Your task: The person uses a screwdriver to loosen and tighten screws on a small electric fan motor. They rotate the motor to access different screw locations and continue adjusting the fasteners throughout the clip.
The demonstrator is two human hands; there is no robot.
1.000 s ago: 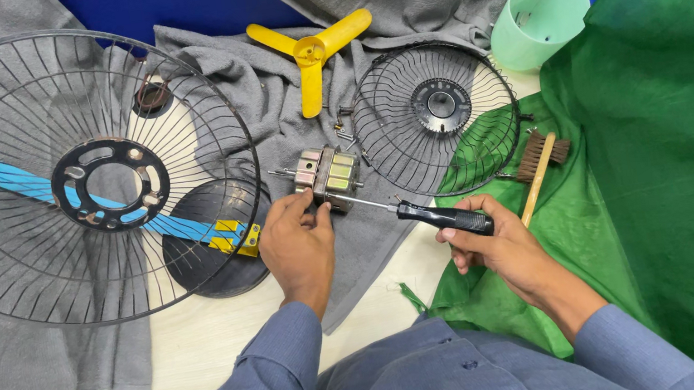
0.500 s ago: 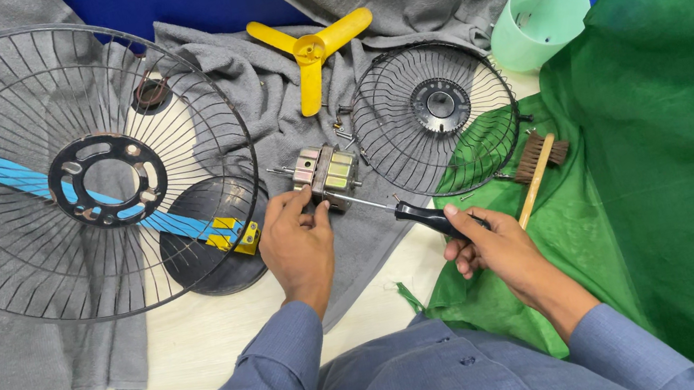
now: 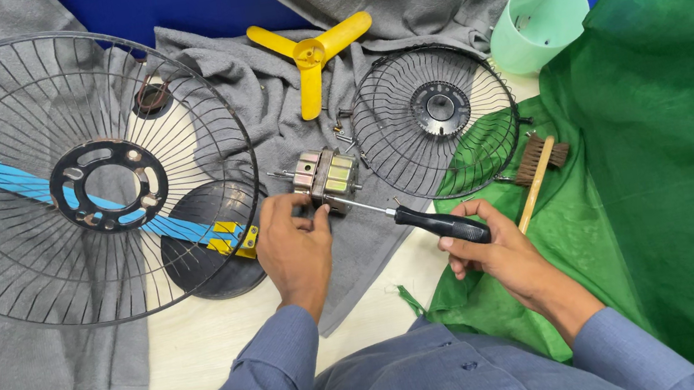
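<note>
A large fan guard [image 3: 78, 175] lies at the desk's [image 3: 204, 345] left edge. The left hand [image 3: 295, 248] grips the motor [image 3: 324, 175] at the desk's centre, on the grey cloth [image 3: 258, 89]. The right hand [image 3: 497, 246] is closed around the screwdriver [image 3: 424, 218], whose tip touches the motor. A small guard [image 3: 436, 117] and a brush [image 3: 536, 171] lie to the right.

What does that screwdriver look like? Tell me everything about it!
The screwdriver has a black handle and a thin, shiny metal shaft. It lies nearly flat, slanting up to the left. The right hand grips its handle with the fingers curled around it. Its tip meets the small metal motor block, which the left hand steadies on the grey cloth.
</note>
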